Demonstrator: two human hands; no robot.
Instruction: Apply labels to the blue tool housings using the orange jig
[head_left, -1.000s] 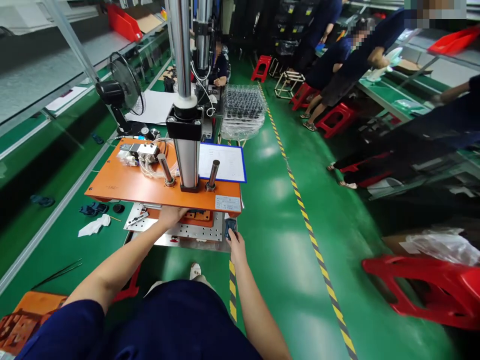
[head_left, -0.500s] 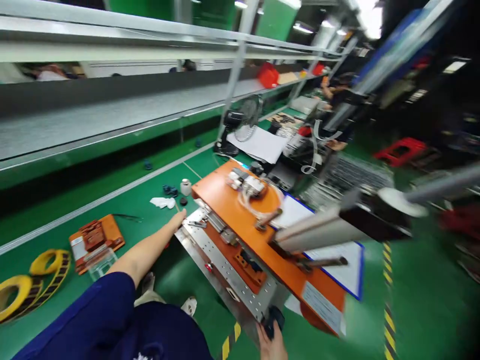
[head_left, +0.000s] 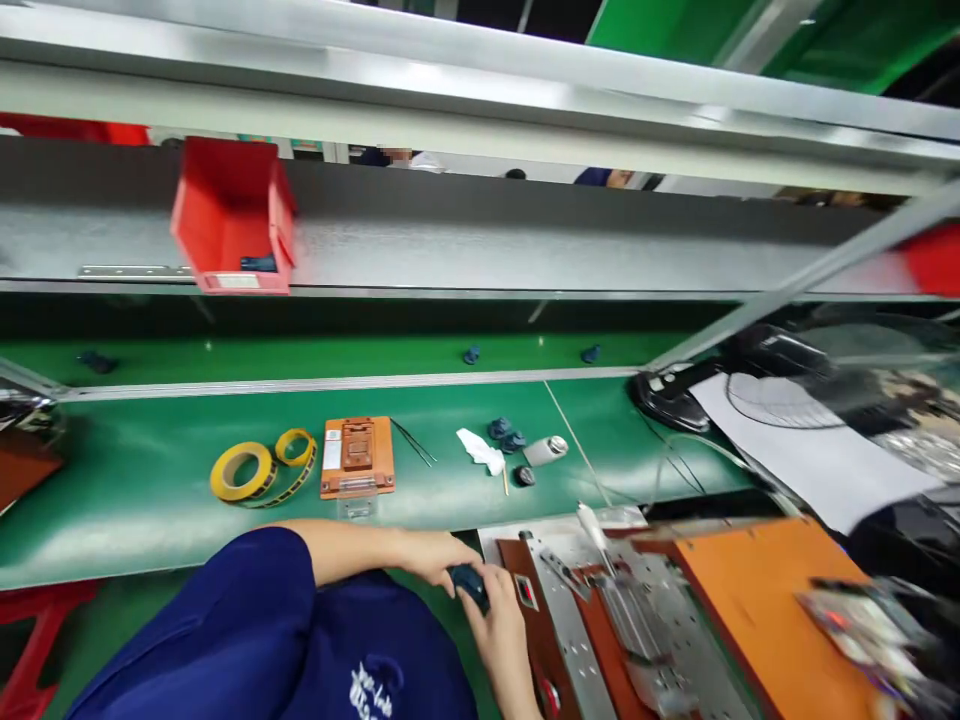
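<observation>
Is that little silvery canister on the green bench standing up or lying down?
Lying down: the silvery canister rests on its side on the green bench.

The scene is brightly and evenly lit from above, with soft sheen on the green counter [head_left: 135, 480] and a pale band of glare along the metal shelf rail [head_left: 480, 90]. Shadows are faint and short. Motion blur smears the right side, where the fan [head_left: 787, 370] and the orange plate [head_left: 757, 610] lose their edges, and straight rails bow and slant toward the frame borders.
</observation>
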